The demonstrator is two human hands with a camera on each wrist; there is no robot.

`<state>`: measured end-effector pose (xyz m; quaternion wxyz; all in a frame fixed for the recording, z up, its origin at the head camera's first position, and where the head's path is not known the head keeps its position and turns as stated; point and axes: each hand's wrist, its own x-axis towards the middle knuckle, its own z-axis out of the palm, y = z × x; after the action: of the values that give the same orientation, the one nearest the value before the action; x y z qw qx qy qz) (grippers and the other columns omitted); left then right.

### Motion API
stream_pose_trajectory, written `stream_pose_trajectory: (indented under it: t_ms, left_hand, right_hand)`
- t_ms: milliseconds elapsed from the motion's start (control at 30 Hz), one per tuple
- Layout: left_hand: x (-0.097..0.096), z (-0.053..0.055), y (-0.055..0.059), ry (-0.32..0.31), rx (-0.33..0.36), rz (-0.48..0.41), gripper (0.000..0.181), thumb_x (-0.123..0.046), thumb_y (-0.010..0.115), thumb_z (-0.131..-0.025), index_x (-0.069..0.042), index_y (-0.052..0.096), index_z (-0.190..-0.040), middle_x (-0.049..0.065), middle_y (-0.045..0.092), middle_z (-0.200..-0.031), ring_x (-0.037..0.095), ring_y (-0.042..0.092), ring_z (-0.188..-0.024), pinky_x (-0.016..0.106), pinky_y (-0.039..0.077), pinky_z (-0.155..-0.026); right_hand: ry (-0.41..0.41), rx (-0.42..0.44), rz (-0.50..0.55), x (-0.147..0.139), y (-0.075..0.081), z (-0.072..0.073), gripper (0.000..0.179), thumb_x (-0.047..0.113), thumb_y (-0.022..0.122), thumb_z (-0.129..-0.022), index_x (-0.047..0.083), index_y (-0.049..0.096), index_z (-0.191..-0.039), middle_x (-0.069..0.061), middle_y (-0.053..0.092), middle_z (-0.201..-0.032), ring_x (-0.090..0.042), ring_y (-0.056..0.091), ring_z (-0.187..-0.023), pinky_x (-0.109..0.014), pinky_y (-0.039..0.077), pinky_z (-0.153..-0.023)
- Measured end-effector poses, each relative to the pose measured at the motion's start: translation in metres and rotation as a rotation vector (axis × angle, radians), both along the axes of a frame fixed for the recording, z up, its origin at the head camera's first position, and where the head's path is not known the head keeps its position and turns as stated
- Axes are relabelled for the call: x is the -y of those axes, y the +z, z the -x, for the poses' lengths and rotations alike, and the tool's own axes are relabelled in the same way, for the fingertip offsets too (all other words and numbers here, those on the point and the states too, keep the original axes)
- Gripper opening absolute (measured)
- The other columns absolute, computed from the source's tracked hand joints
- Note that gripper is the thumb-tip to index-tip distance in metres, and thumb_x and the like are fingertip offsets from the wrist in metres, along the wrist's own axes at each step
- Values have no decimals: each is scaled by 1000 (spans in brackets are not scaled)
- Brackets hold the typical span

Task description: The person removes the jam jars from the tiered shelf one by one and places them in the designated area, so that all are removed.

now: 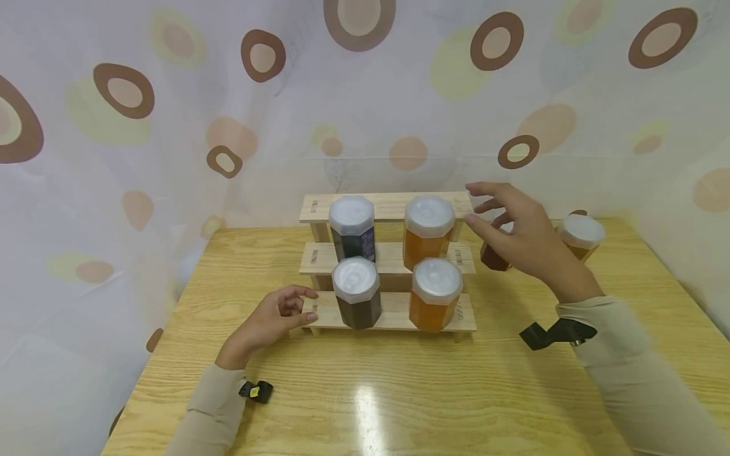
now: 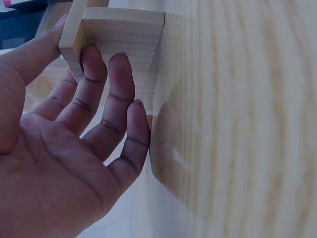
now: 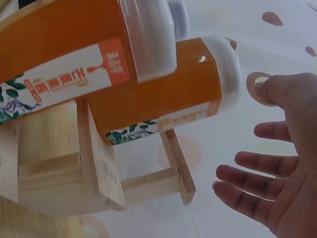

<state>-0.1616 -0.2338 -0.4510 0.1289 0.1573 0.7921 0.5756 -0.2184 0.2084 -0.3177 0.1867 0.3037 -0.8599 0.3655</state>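
A three-tier wooden rack (image 1: 388, 206) stands on the table. On its middle tier are a dark jar (image 1: 352, 237) and an orange honey jar (image 1: 428, 244), both with white lids. The bottom tier bears another dark jar (image 1: 359, 304) and another orange honey jar (image 1: 432, 310). My left hand (image 1: 268, 323) holds the left end of the bottom tier, thumb and fingers around the board (image 2: 124, 17). Beside the right end of the top tier, my right hand (image 1: 521, 231) hovers with fingers spread and nothing in its grasp; a gap shows in the right wrist view.
Behind my right hand stands a reddish-brown jar (image 1: 493, 258), mostly hidden. Farther right is an amber jar (image 1: 582, 234) with a white lid. A patterned curtain (image 1: 376, 95) hangs behind the wooden table (image 1: 319, 392).
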Motion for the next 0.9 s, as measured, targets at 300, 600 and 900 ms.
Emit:
stream_pose_trajectory:
  t_ms: [300,600,900]
  left_hand:
    - [0,0,0,0,0,4,37,-3,73,-96,2,60,-131,5,61,-81,10,47,-66,24,37,-63]
    - [1,0,1,0,-2,8,38,-3,73,-96,2,60,-131,6,62,-82,10,50,-68,24,39,-65]
    - [0,0,0,-5,9,-13,37,-3,73,-96,3,60,-131,6,62,-82,10,52,-69,24,41,-66]
  right_hand:
    - [106,1,9,17,-1,2,55,2,76,-92,5,57,-144,-15,61,-136,-29,67,-106,-18,50,-74]
    - [142,10,-26,29,-4,6,57,3,77,-92,3,55,-144,-13,62,-132,-23,65,-98,-28,54,-70]
    - [153,50,-65,40,-4,6,66,11,82,-91,2,51,-148,-14,63,-129,-19,61,-83,-40,57,-69]
